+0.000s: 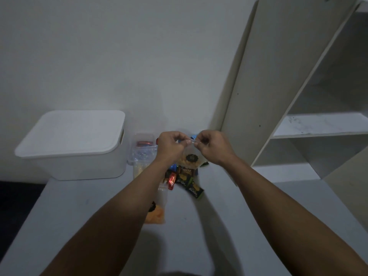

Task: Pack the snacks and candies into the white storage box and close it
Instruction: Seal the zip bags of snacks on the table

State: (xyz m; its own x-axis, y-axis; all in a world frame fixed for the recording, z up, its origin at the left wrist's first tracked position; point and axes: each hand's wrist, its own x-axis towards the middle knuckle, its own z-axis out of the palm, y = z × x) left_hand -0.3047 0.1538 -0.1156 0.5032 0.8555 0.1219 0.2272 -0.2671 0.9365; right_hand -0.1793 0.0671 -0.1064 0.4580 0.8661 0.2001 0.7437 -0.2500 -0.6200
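Both hands, left hand [172,145] & right hand [214,145], pinch the snack bag [190,159] top, prob sealing it; next: open box [73,144] lid, drop bag in.

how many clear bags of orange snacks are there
2: one clear plastic bag of orange snacks held up by both hands; another lying on the grey table under the left forearm. The pile may hide more.
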